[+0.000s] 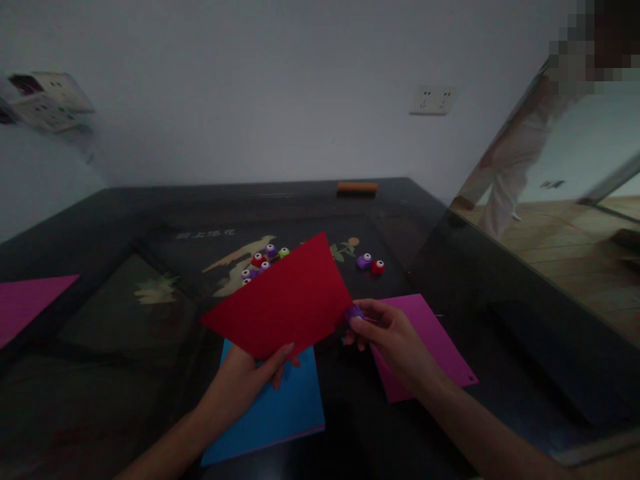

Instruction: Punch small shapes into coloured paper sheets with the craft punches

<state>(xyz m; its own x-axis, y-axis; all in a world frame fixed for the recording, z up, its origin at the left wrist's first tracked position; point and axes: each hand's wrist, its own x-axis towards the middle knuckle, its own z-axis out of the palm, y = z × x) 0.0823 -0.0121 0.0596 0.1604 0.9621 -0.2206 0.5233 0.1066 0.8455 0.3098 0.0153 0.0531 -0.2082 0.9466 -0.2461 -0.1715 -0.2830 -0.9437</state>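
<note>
Pink sheet [33,303] far left of the red sheet [293,300], well apart. Left hand [247,373] pinches the red sheet's near edge, thumb on top, holding it raised and tilted. Blue sheet [280,413] on table [350,427], below the red sheet. Small eyed pieces [259,260] clustered just beyond it. Right hand [390,333] grips a purple piece [354,313] at the red sheet's right corner. Magenta sheet [430,347] right of it, partly under the right hand.
</note>
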